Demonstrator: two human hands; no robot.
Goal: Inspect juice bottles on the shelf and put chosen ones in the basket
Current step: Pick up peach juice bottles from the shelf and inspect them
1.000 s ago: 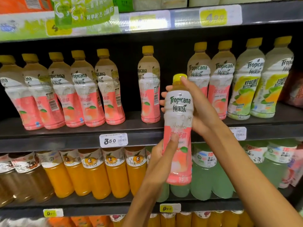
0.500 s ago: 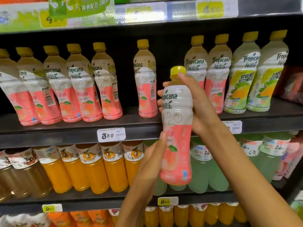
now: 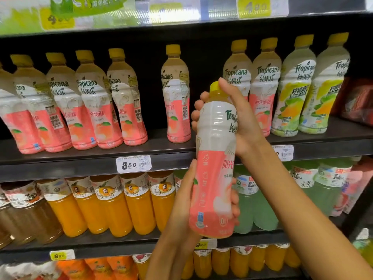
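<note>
So far we have one pink-and-white plastic peach juice bottle with a yellow cap (image 3: 215, 158) off the shelf and held up in the middle of the frame, in front of the black metal shelf (image 3: 80, 158). Our right hand (image 3: 240, 122) wraps the shoulder and neck from the right, thumb up by the cap and fingertips showing past the left side. Our left hand (image 3: 181, 209) grips the lower body from below, thumb lying up the left side and fingers curled round behind. The label's logo sits at the right edge of the bottle, so we judge that we are in the inspecting step.

No basket shows anywhere in the frame, so we cannot tell whether anything is in it; placing this bottle is not yet done.

Behind, at centre, one pink peach bottle (image 3: 176, 98) stands alone with gaps on both sides. To the left is a leaning row of pink peach bottles (image 3: 80, 106); at upper right stand green lemon-lime bottles (image 3: 310, 87). Below sit orange juice bottles (image 3: 113, 207), and a white price tag (image 3: 133, 164) is clipped to the shelf edge.
</note>
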